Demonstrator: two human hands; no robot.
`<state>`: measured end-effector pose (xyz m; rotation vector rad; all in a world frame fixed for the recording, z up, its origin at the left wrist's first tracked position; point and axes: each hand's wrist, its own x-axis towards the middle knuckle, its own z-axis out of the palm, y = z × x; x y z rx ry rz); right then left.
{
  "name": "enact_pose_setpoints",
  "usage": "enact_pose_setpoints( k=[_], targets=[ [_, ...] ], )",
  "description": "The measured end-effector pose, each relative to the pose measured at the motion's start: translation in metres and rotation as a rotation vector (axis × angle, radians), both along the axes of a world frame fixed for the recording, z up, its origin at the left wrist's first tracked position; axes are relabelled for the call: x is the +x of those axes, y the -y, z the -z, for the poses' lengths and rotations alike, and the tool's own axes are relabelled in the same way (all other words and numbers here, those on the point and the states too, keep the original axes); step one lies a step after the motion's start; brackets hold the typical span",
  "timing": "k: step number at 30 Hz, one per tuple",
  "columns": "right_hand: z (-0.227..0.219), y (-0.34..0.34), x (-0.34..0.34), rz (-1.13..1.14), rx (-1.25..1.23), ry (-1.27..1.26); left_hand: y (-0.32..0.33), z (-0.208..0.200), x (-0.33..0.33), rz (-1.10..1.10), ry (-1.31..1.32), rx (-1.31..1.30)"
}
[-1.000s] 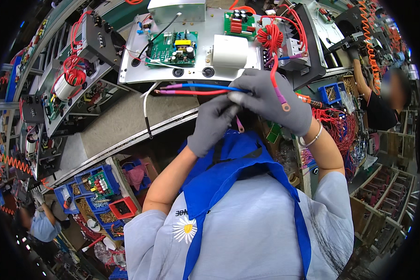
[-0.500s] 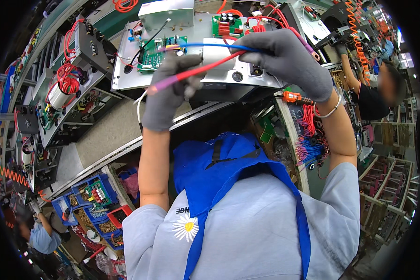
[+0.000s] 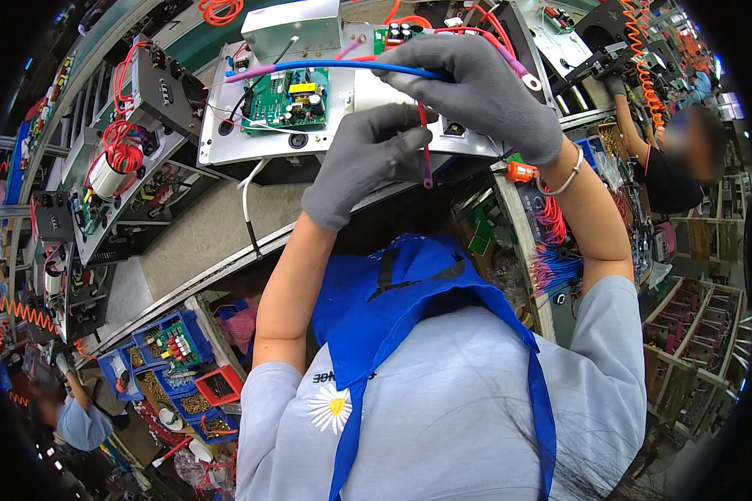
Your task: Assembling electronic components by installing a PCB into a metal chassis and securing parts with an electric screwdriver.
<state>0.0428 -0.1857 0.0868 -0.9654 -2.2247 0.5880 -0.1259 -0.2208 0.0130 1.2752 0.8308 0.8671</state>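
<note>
Both my hands wear grey gloves and are raised over a grey metal chassis point(image 3: 226, 142) with a green circuit board point(image 3: 288, 98). My right hand point(image 3: 476, 88) grips a blue wire point(image 3: 334, 65) that runs left toward the board, its far end sleeved in pink. A red wire with a ring terminal point(image 3: 528, 81) also passes through that hand. My left hand point(image 3: 363, 159) pinches a short red wire point(image 3: 424, 146) that hangs down between the two hands.
More open chassis with red coiled wires point(image 3: 121, 154) line the conveyor on the left. Blue parts bins point(image 3: 171, 342) sit lower left. Bundles of red and blue wires point(image 3: 556, 250) hang at the right. Another person point(image 3: 677, 159) works at the far right.
Both hands lifted from my chest to over the chassis. The blue wire now stretches left toward the board, and the red wire hangs down instead of lying level.
</note>
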Motion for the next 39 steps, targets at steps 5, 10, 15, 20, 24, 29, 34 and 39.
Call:
enact_pose_setpoints(
  k=[5, 10, 15, 20, 24, 29, 34, 39],
  targets=[
    [0.018, -0.017, -0.001, -0.044, 0.298, -0.039, -0.013, 0.004, 0.017, -0.205, -0.015, 0.132],
    [0.029, -0.011, 0.005, -0.057, 0.267, -0.107, -0.015, 0.036, 0.028, -0.411, -0.169, 0.353],
    [0.04, -0.006, 0.019, -0.128, 0.128, -0.104, -0.004, 0.038, 0.035, -0.562, -0.412, 0.761],
    [0.051, 0.006, 0.027, -0.111, 0.043, -0.18, 0.005, 0.055, 0.042, -0.552, -0.395, 0.765],
    [0.045, 0.01, 0.032, -0.131, -0.001, -0.155, 0.008, 0.065, 0.042, -0.577, -0.423, 0.79],
    [0.072, 0.01, 0.044, -0.016, -0.014, -0.024, 0.018, 0.068, 0.045, -0.494, -0.603, 0.592],
    [0.105, 0.015, 0.045, 0.047, -0.035, 0.007, 0.017, 0.072, 0.006, -0.655, 0.347, -0.241],
    [0.108, 0.009, 0.03, -0.004, -0.153, 0.016, 0.02, 0.044, -0.007, -0.683, 0.074, -0.111]
  ],
)
